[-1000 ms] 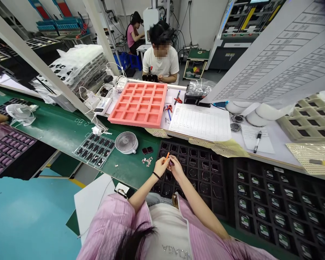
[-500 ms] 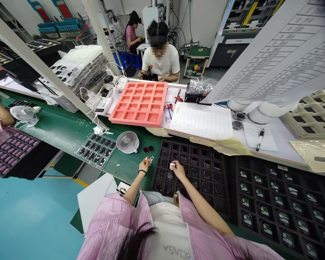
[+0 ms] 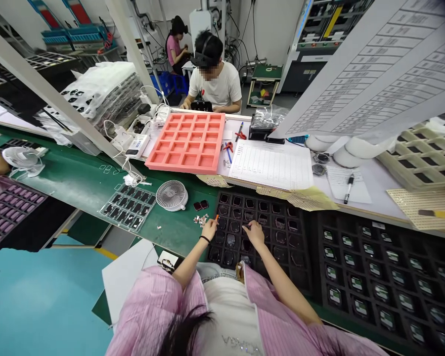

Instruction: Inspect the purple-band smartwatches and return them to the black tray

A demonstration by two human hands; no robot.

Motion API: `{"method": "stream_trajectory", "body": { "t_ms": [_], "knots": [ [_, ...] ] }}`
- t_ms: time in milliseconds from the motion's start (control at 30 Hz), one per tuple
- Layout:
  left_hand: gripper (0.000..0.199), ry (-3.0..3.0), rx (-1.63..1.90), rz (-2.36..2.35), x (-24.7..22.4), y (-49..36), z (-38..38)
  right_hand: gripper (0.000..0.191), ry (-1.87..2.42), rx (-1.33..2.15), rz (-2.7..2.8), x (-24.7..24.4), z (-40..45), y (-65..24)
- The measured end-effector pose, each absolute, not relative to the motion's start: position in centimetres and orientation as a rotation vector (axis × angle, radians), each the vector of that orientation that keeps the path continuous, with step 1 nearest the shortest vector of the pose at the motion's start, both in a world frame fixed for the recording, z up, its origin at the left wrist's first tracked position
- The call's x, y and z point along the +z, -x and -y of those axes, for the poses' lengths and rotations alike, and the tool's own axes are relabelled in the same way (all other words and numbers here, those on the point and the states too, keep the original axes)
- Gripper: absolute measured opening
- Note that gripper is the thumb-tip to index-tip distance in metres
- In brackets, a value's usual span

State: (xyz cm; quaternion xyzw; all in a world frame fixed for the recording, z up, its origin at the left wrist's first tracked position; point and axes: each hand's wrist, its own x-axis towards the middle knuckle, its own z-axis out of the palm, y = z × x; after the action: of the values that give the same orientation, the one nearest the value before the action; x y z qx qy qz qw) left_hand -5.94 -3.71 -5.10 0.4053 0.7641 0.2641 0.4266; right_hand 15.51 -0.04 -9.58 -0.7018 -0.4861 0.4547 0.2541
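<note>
My left hand (image 3: 209, 229), with a black band at the wrist, is closed on a thin orange-tipped tool (image 3: 217, 217) at the left edge of a black compartment tray (image 3: 307, 247). Dark, shiny square pieces lie in the tray's compartments. Over the middle of that tray is my right hand (image 3: 254, 234), thumb and index finger extended with a gap between them and nothing visible in it. Small pale pieces (image 3: 200, 220) are scattered on the green table just left of my left hand, and two dark square pieces (image 3: 200, 204) lie behind them.
A small fan (image 3: 172, 195) and a clear tray of black parts (image 3: 128, 206) are on the left. Behind stand a pink tray (image 3: 187, 141) and a paper form (image 3: 270, 163). Another black tray (image 3: 389, 277) is at right. A person sits opposite; another person's arm shows at far left.
My left hand has moved right with the orange-tipped tool, from the small pieces to the tray. The white piece is gone from my right hand, which has shifted right and opened.
</note>
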Motion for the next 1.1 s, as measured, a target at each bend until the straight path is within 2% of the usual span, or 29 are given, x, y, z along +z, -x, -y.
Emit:
{"method": "stream_trajectory", "body": {
  "t_ms": [300, 500, 1100],
  "knots": [
    [0.038, -0.990, 0.649, -1.446, -1.2, 1.0, 4.2, 0.042, 1.393, 1.620, 0.902, -6.7, -0.3, -14.2],
    [0.041, -0.947, 0.649, -1.350, 0.1, 0.0, 2.9, 0.040, 1.107, 1.764, 0.665, -3.9, -0.9, -12.5],
    [0.051, -0.916, 0.726, -1.296, 1.4, 0.4, 2.7, 0.045, 0.993, 1.972, 0.550, -1.6, -1.5, -11.4]
  ]
}}
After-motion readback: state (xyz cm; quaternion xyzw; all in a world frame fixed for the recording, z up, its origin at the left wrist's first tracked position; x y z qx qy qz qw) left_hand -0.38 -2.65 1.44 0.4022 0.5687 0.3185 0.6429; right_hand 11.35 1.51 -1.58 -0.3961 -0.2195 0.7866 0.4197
